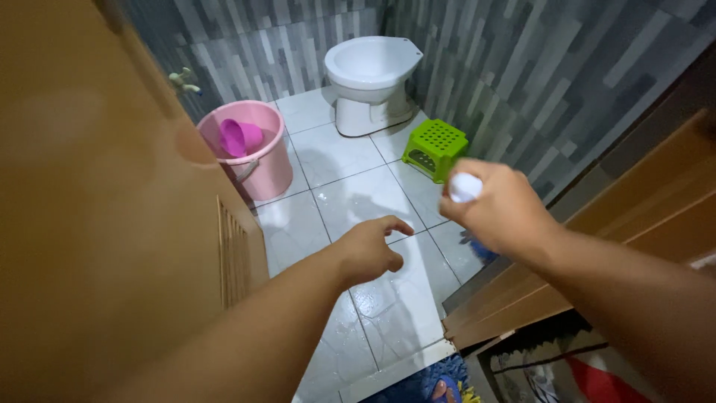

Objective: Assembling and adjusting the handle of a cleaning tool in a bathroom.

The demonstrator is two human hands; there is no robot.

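At the left of the frame a brown door is seen, smooth and hard, with thin slats low on its edge. Next to it, in the upper left, a pink bucket stands on the floor, with a purple scoop inside; both look like thin, light plastic. A small tap sticks out of the wall above the bucket. In the middle the left hand is held out over the floor, palm down, fingers bent and a little spread, with nothing in it. The floor is made of white tiles that shine and look wet, so it may be slippery. At the top middle a white toilet is seen, hard and heavy. To its right a green stool with small holes stands by the grey tiled wall. At the right the right hand is closed round a small white thing, which shows only at the top of the fist. It looks round and smooth, and is judged to be light; what it is cannot be told. It is best held round its middle, as it is now. A wooden frame runs along the far right.
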